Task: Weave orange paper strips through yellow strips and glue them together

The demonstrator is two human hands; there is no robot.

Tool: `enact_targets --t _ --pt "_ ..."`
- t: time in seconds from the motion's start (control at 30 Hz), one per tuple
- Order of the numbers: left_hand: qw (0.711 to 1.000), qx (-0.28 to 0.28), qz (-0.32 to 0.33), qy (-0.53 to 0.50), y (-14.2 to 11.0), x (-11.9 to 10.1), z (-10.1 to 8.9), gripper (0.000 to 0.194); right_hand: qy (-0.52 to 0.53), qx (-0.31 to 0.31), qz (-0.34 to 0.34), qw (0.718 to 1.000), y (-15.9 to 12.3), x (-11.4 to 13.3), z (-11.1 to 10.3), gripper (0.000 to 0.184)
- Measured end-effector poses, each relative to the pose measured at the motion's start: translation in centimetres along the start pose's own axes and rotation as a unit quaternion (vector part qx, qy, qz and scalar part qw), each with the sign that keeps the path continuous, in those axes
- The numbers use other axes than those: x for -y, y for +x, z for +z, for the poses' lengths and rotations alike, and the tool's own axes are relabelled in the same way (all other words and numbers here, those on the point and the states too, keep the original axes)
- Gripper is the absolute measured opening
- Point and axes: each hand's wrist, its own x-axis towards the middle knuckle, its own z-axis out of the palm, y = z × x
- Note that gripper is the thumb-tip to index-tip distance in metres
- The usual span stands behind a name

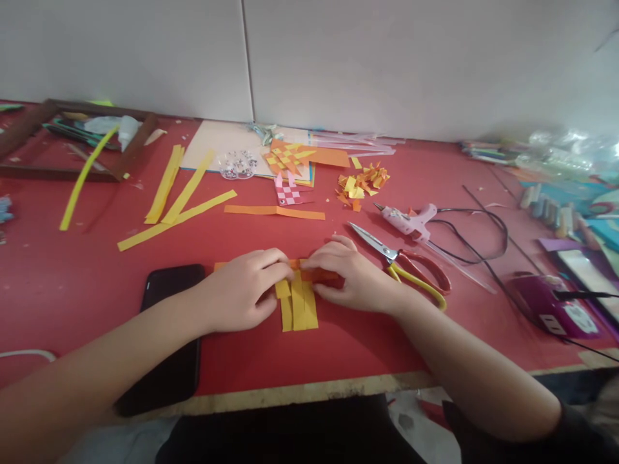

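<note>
My left hand (244, 288) and my right hand (349, 275) meet over a small weave of paper strips (298, 303) lying on the red table (338, 348). Yellow strips hang toward me from under my fingers. An orange strip (316, 275) runs crosswise beneath both hands. The fingers of both hands are curled and pinch the strips where they cross. A black phone (167, 322) lies flat just left of my left forearm.
Scissors with red and yellow handles (403, 263) and a pink glue gun (409, 220) lie to the right. Loose yellow strips (176, 193), an orange strip (273, 211), woven pieces (287, 161), scraps (360, 182), a wooden frame (72, 138) and a purple device (551, 303) surround the work.
</note>
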Motion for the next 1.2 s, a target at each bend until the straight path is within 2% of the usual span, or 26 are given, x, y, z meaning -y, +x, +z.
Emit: enact_targets --t 0.1,0.23,0.33,0.43,0.5,0.67,0.77,0.83,1.03,1.2 --pt "0.999 0.029 -0.024 -0.004 0.4 -0.2 -0.4 0.020 0.005 0.009 0.001 1.000 0.0 0.1 -0.2 0.032" --pt "0.999 0.014 -0.039 -0.008 0.9 0.2 -0.1 0.018 0.002 0.020 0.005 1.000 0.1 0.2 -0.3 0.051" --pt "0.997 -0.022 -0.067 -0.015 1.2 0.5 0.2 0.017 -0.004 0.021 0.010 1.000 0.2 0.2 -0.2 0.042" --pt "0.994 -0.050 -0.094 -0.008 1.3 0.5 0.3 0.030 0.004 0.024 0.016 1.000 0.3 0.2 -0.2 0.031" --pt "0.994 -0.059 -0.096 0.007 1.2 0.4 0.4 0.034 0.007 0.015 0.024 1.000 0.2 0.3 -0.2 0.028" --pt "0.993 -0.105 -0.034 0.043 0.7 0.9 1.2 0.015 0.001 -0.024 0.027 0.999 0.1 0.3 0.0 0.026" --pt "0.995 -0.082 0.027 0.047 0.6 1.2 1.4 0.022 -0.021 -0.036 0.003 0.999 0.0 0.3 0.0 0.014" --pt "0.996 -0.066 0.039 0.040 0.7 1.1 1.2 0.022 -0.033 -0.032 -0.008 0.999 -0.1 0.3 -0.1 0.015" --pt "1.000 -0.018 0.018 -0.001 0.8 0.9 0.6 0.018 -0.053 -0.011 -0.043 0.998 -0.4 -0.2 -0.2 0.026" --pt "0.998 -0.026 -0.004 -0.049 0.6 1.4 0.7 0.016 -0.024 0.002 -0.021 0.999 -0.4 0.1 -0.5 0.028"
